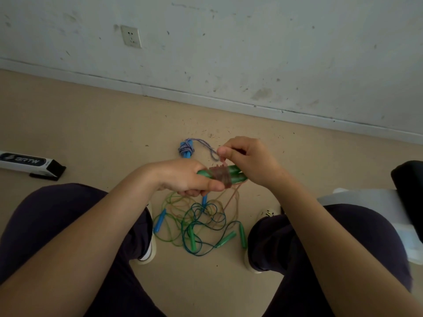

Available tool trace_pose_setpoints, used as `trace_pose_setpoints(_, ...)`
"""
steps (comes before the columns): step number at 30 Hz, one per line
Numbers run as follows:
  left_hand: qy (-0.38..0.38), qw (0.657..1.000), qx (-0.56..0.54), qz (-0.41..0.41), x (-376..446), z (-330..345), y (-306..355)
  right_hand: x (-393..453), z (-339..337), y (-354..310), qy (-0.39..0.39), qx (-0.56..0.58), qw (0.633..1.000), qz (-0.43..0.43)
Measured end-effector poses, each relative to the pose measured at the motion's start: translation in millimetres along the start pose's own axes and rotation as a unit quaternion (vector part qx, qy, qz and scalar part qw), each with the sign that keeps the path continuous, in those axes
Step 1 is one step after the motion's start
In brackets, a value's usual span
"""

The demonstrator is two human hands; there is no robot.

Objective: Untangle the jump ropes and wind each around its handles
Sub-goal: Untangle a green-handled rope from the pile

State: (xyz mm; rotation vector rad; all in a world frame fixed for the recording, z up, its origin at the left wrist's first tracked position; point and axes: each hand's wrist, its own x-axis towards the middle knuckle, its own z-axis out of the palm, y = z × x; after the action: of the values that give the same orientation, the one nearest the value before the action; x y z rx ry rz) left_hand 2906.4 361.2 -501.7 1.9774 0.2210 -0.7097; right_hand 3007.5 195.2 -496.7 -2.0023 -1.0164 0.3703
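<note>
My left hand grips a pair of green handles held side by side above the floor. A pinkish-brown rope is wound round their middle in several turns. My right hand pinches a loop of that rope just above the handles; the rest of the strand hangs down to the floor. Below, between my feet, lies a tangle of green, blue and pinkish ropes with blue handles and green handles. Farther off rests a striped rope wound on blue handles.
A long white and black box lies on the floor at the left. My knees and shoes frame the tangle on both sides. A white seat edge and a dark object are at the right. The wall with a socket runs behind.
</note>
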Motion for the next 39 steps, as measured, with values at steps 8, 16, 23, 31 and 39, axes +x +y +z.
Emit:
trace_pose_setpoints(8, 0.032, 0.999, -0.012, 0.041, -3, 0, -1, 3, 2, 3, -0.015, 0.115, 0.990, 0.085)
trace_pose_setpoints(16, 0.111, 0.982, -0.112, 0.108, -4, -6, -1, 1, -5, 1, -0.047, 0.273, 0.952, 0.128)
trace_pose_setpoints(23, 0.277, 0.929, -0.216, 0.113, 3, -11, -3, -2, 5, 4, -0.050, 0.263, 0.953, 0.144)
trace_pose_setpoints(31, 0.289, 0.944, -0.157, 0.040, 14, -6, -12, -2, 5, -3, -0.022, 0.110, 0.991, 0.072)
trace_pose_setpoints(39, 0.096, 0.994, -0.047, -0.020, 8, 0, -9, -2, -3, 3, 0.013, 0.038, 0.999, 0.035)
